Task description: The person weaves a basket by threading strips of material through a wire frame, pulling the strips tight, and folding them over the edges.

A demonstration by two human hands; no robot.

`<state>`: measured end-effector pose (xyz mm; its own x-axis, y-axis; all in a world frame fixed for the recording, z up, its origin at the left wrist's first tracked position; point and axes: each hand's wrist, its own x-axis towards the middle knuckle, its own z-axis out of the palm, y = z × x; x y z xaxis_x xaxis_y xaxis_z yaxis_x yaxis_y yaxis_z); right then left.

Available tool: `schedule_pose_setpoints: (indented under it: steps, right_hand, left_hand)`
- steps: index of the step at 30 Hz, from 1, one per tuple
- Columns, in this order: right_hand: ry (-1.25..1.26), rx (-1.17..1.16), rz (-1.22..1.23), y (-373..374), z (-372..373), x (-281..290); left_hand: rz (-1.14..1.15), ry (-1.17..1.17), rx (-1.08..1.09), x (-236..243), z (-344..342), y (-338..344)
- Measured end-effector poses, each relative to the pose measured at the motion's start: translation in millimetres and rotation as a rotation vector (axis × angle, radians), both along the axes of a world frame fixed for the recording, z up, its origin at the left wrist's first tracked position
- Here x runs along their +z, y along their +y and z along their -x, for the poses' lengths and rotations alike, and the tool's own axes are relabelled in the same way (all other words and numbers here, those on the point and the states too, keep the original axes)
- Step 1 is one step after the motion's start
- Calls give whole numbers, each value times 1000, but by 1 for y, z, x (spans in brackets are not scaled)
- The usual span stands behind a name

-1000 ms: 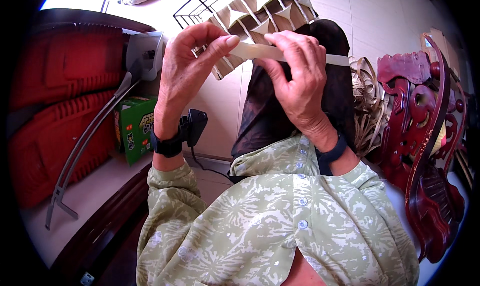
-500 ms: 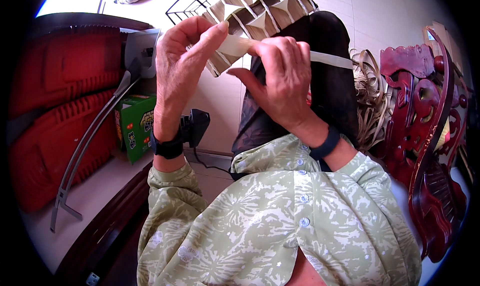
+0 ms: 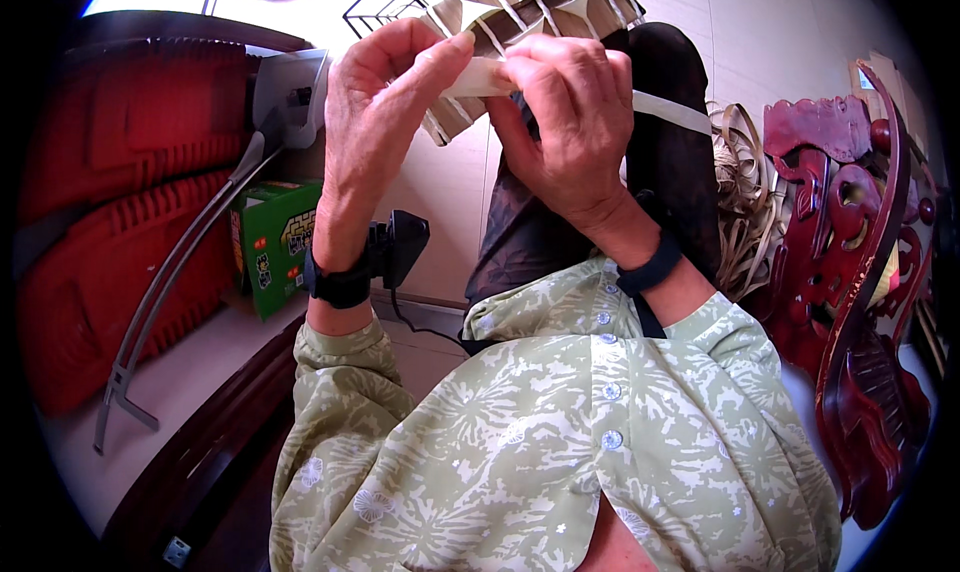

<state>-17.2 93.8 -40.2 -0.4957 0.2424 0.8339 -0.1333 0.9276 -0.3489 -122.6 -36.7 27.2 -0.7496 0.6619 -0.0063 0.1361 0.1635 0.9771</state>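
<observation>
Where the woven panel [image 3: 525, 10] serves as the reference, the pale flat strip [image 3: 474, 80] is positioned in front of its lower portion, spanning both hands. The left hand [image 3: 375, 102] holds the strip in a narrow pinch of thumb and forefinger; its remaining fingers are mostly concealed. The right hand [image 3: 575, 132] grips the strip with thumb and fingertips drawn close together. The section under the right hand is hidden; the strip's tail reappears below and right of the woven panel, above a dark trouser leg [image 3: 668, 67]. Whether the strip joins the woven panel cannot be determined. The woven panel is partly covered by the hands and cropped at the top, as is the black wire frame [image 3: 395, 4] on its left. Pale floor tiles [image 3: 750, 32] extend to its right. Well left of it are ridged red objects [image 3: 130, 102], kind unclear, and, lower, a green printed box [image 3: 275, 257]. To its lower right are heaped beige strips [image 3: 745, 202] and carved dark-red wooden furniture [image 3: 850, 197].
</observation>
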Motion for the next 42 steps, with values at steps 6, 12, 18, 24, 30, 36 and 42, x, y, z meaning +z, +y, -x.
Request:
schedule_pose_setpoints:
  steps: [6, 12, 18, 24, 30, 36, 42]
  right_hand:
    - [13, 54, 206, 8, -2, -7]
    - [-65, 23, 328, 12, -4, -4]
    - [26, 0, 53, 3, 5, -6]
    - [-232, 254, 475, 0, -15, 14]
    - [-379, 430, 605, 31, -11, 22]
    - [-265, 334, 180, 31, -5, 23]
    - [-82, 86, -49, 10, -3, 5]
  left_hand:
    - [-8, -56, -28, 2, 1, -6]
    - [3, 90, -69, -4, -1, -3]
    - [116, 429, -98, -3, 0, 4]
    - [-5, 297, -58, -14, 1, -3]
    - [-67, 344, -100, -14, 4, -5]
    - [-125, 302, -39, -18, 3, -5]
    - [-69, 343, -98, -14, 3, -4]
